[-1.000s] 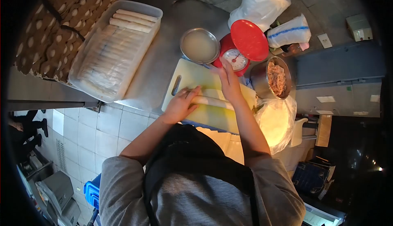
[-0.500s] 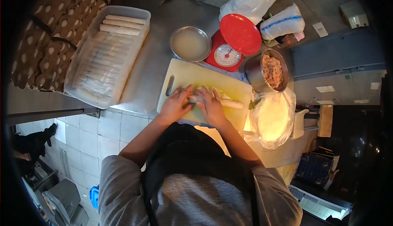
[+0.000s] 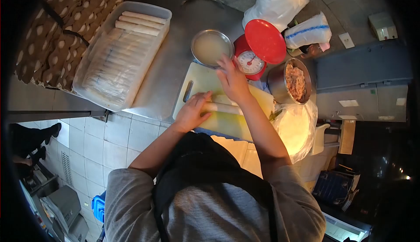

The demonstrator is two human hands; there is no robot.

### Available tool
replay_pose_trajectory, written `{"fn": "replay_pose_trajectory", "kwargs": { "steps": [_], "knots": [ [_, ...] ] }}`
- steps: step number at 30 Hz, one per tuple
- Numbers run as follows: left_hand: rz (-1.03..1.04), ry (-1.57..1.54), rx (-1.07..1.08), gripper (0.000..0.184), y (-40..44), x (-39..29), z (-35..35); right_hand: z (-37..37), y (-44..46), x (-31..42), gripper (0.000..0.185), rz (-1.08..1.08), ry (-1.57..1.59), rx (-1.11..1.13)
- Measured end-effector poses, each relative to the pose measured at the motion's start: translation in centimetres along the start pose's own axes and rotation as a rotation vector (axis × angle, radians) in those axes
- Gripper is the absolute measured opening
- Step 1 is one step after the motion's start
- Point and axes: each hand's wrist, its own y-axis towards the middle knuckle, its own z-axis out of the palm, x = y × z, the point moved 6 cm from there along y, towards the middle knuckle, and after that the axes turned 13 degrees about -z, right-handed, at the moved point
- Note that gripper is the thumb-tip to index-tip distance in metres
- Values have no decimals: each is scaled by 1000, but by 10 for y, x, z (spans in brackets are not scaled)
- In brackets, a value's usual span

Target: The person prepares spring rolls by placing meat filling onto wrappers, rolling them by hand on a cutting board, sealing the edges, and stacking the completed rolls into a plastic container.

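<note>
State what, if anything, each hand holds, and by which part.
The left hand is at the left end of the pale roll, grip unclear; the right hand visibly holds nothing.

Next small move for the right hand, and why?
Probably dip the fingertips of the right hand lightly into the metal bowl. They appear to be at its near rim, and it holds a pale, cloudy liquid. The left hand rests on the left end of the pale roll on the cutting board, so the right seems free to go.
</note>
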Motion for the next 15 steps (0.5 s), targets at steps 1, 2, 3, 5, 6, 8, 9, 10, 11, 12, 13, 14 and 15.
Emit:
{"fn": "replay_pose_trajectory", "kwargs": {
  "steps": [1, 2, 3, 5, 6, 8, 9, 10, 11, 12, 13, 14, 15],
  "knots": [
    [-25, 1, 11, 78, 0, 1, 0, 3, 14, -2, 54, -16, -2, -13],
    [-51, 3, 22, 79, -2, 1, -1, 14, 19, -11, 54, 41, -9, 68],
    [-78, 6, 30, 80, -3, 3, -3, 24, 24, -15, 54, 94, -15, 149],
    [-100, 10, 58, 82, -1, 7, 0, 28, 27, -19, 53, 124, 5, 169],
    [-116, 9, 67, 83, -1, 9, 1, 14, 25, -12, 52, 104, 35, 110],
    [-101, 20, 35, 86, -4, 8, 0, 1, 3, -2, 50, 132, 120, 51],
    [-84, 25, 22, 87, -3, 6, 0, -3, -14, 3, 49, 174, 170, 42],
    [-102, 17, 29, 88, -3, 6, 0, -5, -32, 8, 49, 216, 215, 31],
    [-118, 10, 37, 90, -2, 6, 0, 13, -56, 10, 50, 204, 249, 85],
    [-133, 3, 48, 91, -2, 7, 0, 35, -78, 11, 52, 195, 284, 136],
    [-121, -20, 26, 91, -1, 6, -2, 42, -86, 22, 53, 111, 223, 139],
    [-111, -41, 5, 92, -1, 6, -4, 48, -92, 33, 54, 28, 163, 142],
    [-103, -61, -13, 92, -1, 5, -5, 51, -96, 41, 55, -51, 106, 145]
  ]
}}
